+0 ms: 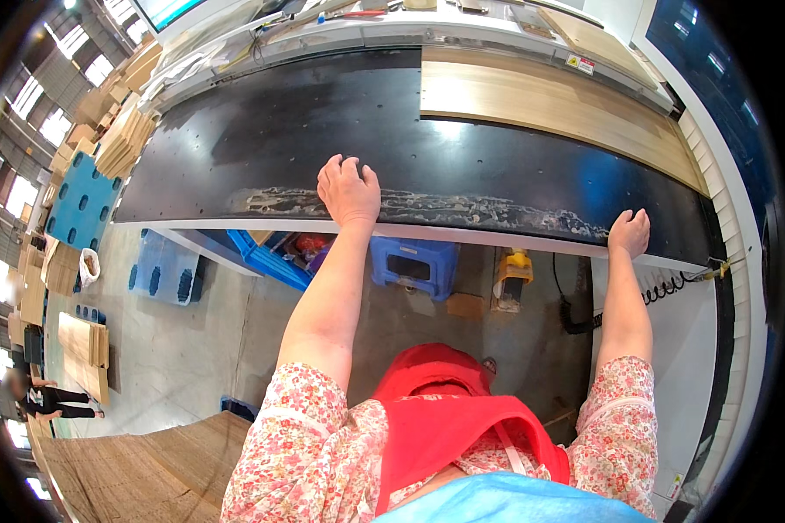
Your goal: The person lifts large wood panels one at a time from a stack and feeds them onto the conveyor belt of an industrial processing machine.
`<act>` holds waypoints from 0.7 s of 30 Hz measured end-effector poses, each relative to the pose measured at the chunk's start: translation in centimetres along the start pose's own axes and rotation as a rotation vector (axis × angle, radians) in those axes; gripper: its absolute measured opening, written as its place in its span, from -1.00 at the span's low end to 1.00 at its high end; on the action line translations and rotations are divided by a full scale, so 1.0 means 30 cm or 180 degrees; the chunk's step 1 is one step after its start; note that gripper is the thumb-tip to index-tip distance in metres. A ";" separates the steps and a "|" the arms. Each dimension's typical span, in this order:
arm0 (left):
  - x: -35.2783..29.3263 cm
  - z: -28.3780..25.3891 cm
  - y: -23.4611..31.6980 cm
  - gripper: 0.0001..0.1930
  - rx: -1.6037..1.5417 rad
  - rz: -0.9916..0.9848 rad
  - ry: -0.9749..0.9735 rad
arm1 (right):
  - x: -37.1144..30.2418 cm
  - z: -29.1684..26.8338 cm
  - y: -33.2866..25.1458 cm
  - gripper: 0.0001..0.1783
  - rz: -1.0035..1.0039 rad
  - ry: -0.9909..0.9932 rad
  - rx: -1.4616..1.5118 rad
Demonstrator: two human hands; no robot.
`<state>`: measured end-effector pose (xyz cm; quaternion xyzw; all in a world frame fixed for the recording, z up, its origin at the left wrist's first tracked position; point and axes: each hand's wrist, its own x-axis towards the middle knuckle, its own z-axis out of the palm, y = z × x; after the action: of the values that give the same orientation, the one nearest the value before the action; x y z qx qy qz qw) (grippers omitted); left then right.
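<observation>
A long black table [296, 131] with a dotted surface lies in front of me. My left hand [349, 189] is over its front part, fingers bent and a little apart, holding nothing. Beneath and beside it runs a worn, scraped strip [462, 209]. My right hand [630, 234] is at the front edge farther right, its fingers curled in and nothing seen in them. A wood-grain board [532, 96] lies at the back right of the table, apart from both hands. Whether my fingertips press on the surface is hidden.
Under the table are a blue stool [414, 264], a yellow foot pedal [513, 275] and a blue crate [270, 257]. A coiled black cable [667, 288] hangs at the right. Stacked boards [83, 349] and a blue pallet [83, 200] stand left; a person [52, 397] is beyond.
</observation>
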<state>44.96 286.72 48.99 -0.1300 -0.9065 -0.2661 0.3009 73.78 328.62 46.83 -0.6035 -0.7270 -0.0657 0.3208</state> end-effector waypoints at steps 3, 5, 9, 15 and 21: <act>0.000 -0.002 0.003 -0.73 -0.0022 -0.0010 -0.0034 | 0.005 0.006 0.006 -0.47 0.0026 -0.0043 -0.0007; 0.003 -0.001 -0.002 -0.73 -0.0030 -0.0022 -0.0031 | -0.002 -0.011 -0.013 -0.47 0.0085 -0.0153 0.0016; 0.002 0.002 -0.002 -0.74 -0.0020 0.0002 0.0017 | 0.001 -0.023 -0.010 -0.47 0.0069 -0.0239 0.0025; 0.003 0.002 -0.010 -0.75 -0.0070 0.0030 0.0098 | 0.003 -0.020 -0.011 -0.46 0.0033 -0.0172 -0.0036; 0.002 -0.002 -0.003 -0.76 -0.0138 -0.0011 0.0070 | 0.003 -0.015 -0.005 -0.45 0.0045 -0.0098 0.0103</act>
<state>44.92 286.62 49.03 -0.1319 -0.8974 -0.2877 0.3075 73.81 328.42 47.28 -0.6043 -0.7285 -0.0424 0.3197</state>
